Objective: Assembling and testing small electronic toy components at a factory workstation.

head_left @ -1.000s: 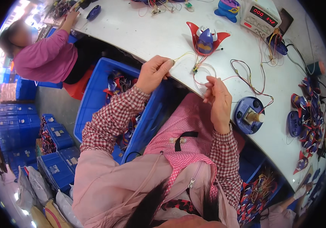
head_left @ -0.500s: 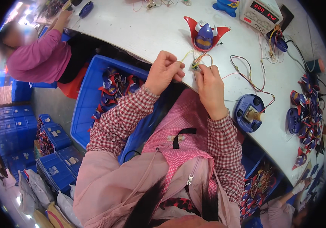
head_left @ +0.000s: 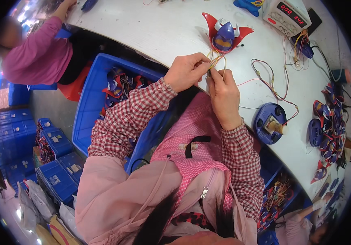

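Thin yellow and orange wires [head_left: 215, 57] run from a toy figure [head_left: 224, 36] with a purple head, silver horns and red wing-like sides, which lies on the white table [head_left: 159, 36]. My left hand [head_left: 187, 72] pinches the wires near the table's front edge. Close against it, my right hand [head_left: 225, 94] also has thumb and fingers closed on the wire bundle. The fingertips hide the wire ends and whatever small part sits between them. To the right of my right hand lies a round purple toy base [head_left: 269, 123] with its inside exposed.
A power supply [head_left: 288, 18] with a red display stands at the back right, cables [head_left: 271, 83] trailing from it. More toy figures [head_left: 328, 122] pile up on the right. A blue bin [head_left: 86, 87] of figures sits below left. A person in pink [head_left: 40, 59] works beyond it.
My left hand has moved right, from holding a yellow wire out to the side to meeting my right hand at the bundle. The whole view has shifted slightly.
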Demonstrator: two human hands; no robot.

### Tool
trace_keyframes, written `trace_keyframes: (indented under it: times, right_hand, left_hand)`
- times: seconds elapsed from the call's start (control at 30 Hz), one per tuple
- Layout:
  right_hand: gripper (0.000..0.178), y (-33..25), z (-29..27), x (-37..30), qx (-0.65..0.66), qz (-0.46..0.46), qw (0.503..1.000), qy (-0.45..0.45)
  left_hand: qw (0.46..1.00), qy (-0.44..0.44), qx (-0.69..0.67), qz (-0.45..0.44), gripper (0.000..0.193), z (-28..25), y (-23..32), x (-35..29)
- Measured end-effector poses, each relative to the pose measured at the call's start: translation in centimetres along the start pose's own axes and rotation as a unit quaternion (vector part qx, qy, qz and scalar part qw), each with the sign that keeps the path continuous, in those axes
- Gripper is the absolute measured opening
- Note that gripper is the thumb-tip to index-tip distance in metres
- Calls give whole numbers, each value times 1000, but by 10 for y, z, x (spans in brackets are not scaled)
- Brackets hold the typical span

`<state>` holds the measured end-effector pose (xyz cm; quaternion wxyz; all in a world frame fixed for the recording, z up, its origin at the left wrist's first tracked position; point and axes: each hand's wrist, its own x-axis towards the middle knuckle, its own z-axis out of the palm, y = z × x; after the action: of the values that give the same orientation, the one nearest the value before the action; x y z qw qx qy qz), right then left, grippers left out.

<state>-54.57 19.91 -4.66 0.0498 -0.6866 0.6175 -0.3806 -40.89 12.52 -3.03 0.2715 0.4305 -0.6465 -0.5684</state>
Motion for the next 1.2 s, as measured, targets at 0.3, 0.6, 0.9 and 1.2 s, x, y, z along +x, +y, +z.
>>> trace_keyframes:
  times: [0.3,0.6,0.9,1.2]
  right_hand:
    - [21,-4,0,6,-34,-16,998,-47]
    - [20,5,-1,6,27,-17,999,-42]
    - [21,10,-41,2,512,334,787,-82]
    - [33,-16,-62,-18,674,394,624,29]
  left_hand:
    - [1000,10,25,-10,21,0,2,2]
    - [999,3,-22,-38,22,-4,-4,7]
    - [971,-5,-226,-80,26,-16,-3,-12]
    - [921,-5,-380,-83,23,-2,-5,-37]
